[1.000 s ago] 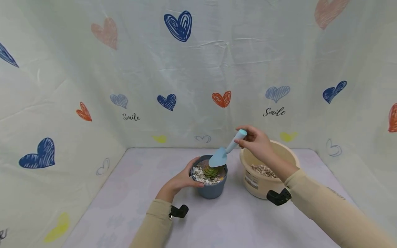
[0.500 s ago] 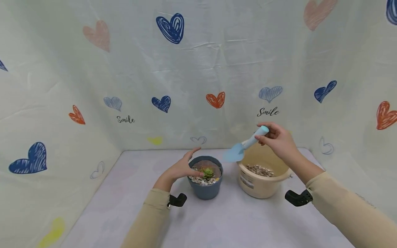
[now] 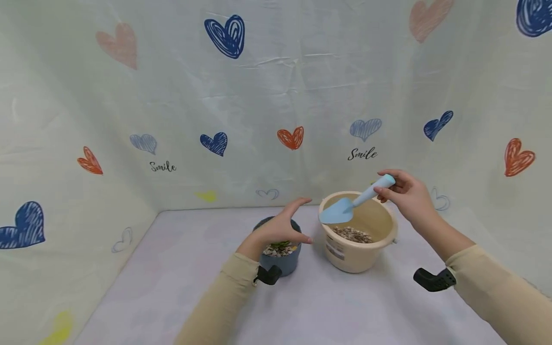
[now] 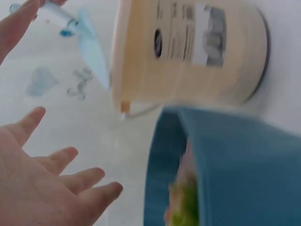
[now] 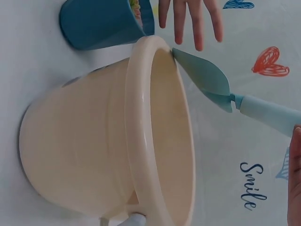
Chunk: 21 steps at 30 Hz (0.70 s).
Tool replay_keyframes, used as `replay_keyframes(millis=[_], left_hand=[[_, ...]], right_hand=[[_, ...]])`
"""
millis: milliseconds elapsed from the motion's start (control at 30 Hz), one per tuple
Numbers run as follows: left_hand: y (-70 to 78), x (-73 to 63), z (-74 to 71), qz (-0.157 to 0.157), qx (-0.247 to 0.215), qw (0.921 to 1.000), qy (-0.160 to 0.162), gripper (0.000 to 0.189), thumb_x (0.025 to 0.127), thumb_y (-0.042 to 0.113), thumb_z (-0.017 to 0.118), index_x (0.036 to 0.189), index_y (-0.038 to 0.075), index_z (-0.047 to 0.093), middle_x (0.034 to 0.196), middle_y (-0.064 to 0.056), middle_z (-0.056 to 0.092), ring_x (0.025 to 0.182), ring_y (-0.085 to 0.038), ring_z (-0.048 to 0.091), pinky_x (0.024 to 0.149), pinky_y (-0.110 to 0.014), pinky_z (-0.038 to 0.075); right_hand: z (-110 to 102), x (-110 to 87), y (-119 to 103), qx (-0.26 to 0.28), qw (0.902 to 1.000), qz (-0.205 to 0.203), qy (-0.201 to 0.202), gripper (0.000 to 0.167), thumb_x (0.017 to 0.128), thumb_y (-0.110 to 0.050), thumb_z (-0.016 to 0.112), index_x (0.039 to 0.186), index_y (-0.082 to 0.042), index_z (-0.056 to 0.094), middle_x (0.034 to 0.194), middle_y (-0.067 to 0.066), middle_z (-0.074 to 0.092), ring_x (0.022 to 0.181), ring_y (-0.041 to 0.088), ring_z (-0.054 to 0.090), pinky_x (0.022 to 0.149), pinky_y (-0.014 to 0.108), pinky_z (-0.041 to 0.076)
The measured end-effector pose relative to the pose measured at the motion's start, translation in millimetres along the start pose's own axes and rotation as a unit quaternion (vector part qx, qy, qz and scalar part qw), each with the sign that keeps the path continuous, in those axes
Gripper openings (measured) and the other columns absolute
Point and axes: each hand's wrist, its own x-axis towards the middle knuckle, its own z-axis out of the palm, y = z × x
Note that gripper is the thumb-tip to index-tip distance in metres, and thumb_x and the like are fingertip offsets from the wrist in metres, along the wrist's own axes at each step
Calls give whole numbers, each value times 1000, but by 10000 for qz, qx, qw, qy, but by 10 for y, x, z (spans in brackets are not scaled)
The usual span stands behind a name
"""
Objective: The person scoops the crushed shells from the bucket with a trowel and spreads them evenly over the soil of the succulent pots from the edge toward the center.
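A: What does the left-wrist view give that the head view doesn't?

B: The palm [image 4: 28, 183] of the left hand [image 3: 279, 227], and the label [image 4: 190, 37] on the cream bucket [image 3: 351, 258], print and picture both. From the head that label is just a small patch.

A: And the head view?

B: It looks down into the bucket, where gravel [image 3: 352, 235] lies at the bottom. The right-wrist view shows only bare inner wall, plus a pale knob [image 5: 134, 220] on the side.

A: How is the left hand?

B: Released. Thumb and fingers are spread wide, holding nothing. It hangs above the blue pot [image 3: 280, 263]; the left-wrist view shows a gap between its fingers and the rim.

A: The right hand [image 3: 409, 197]?

B: Grasping the light blue trowel [image 3: 338, 212] near the handle's end, between thumb and fingers. The blade slants down to that hand's left, at the bucket's rim. I can't tell whether the tip touches.

A: Where's the bucket?

B: Below and left of the right hand. The pot is near it, beneath the left hand.

A: Anything in the way?

B: From the head, the left hand covers much of the pot, so only a little of the green plant [image 3: 279, 245] shows below it. Behind both hands hangs a sheet [image 3: 258, 86] printed with hearts.
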Motion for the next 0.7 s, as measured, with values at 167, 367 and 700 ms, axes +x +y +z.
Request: replay_keyframes(millis=[167, 367, 700], left_hand=[[65, 191, 165, -90, -96, 9999, 47, 101, 73, 26, 86, 154, 27, 27, 159, -2, 18, 145, -26, 16, 109, -56, 26], [146, 448, 314, -257, -80, 9994, 228, 103, 73, 27, 87, 155, 18, 26, 156, -7, 27, 142, -27, 27, 108, -51, 31], [105, 769, 522, -256, 185, 9993, 183, 117, 68, 24, 90, 155, 8, 14, 154, -14, 23, 137, -28, 29, 108, -43, 32]], right_hand=[[-92, -46, 26, -172, 9997, 125, 116, 33, 94, -15, 67, 124, -11, 57, 97, -9, 64, 78, 7, 64, 70, 19, 53], [-135, -98, 159, -546, 9982, 236, 65, 41, 94, -17, 68, 128, -1, 54, 97, -3, 64, 77, 8, 64, 70, 20, 54], [-121, -189, 448, -1339, 9889, 301, -575, 45, 93, -14, 68, 130, 5, 52, 107, 21, 63, 86, 19, 65, 72, 21, 54]])
